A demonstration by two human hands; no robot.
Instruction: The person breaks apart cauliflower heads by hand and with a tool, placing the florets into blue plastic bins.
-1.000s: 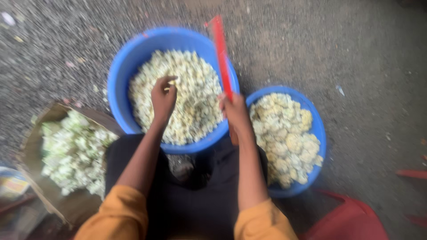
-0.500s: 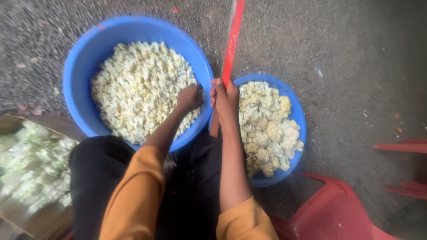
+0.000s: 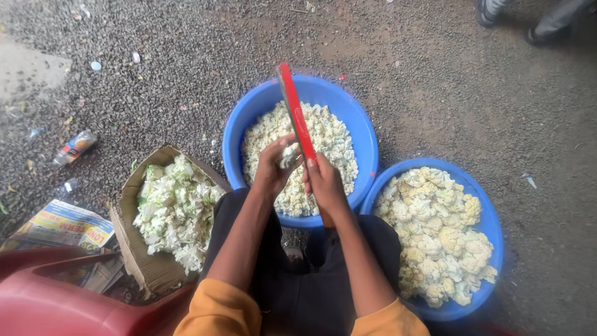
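My left hand (image 3: 272, 169) grips a piece of cauliflower (image 3: 289, 155) and presses it against an upright red blade (image 3: 295, 112). My right hand (image 3: 323, 185) touches the same blade lower down, its fingers curled around it. Both hands hover over a large blue tub (image 3: 362, 124) filled with small cut cauliflower florets (image 3: 333, 140). A second blue tub (image 3: 491, 214) to the right holds bigger cauliflower chunks (image 3: 438, 230).
A cardboard box (image 3: 134, 249) of pale green leaves and stems (image 3: 174, 208) sits at the left. Red plastic chair (image 3: 56, 298), newspaper (image 3: 62, 224) and a flattened bottle (image 3: 73, 147) lie at the left on gravel. Another person's feet (image 3: 538, 31) stand top right.
The view has shifted, so the tubs sit further right and the box shows again. My left hand left the floret pile and now holds a piece at the blade beside my right hand.
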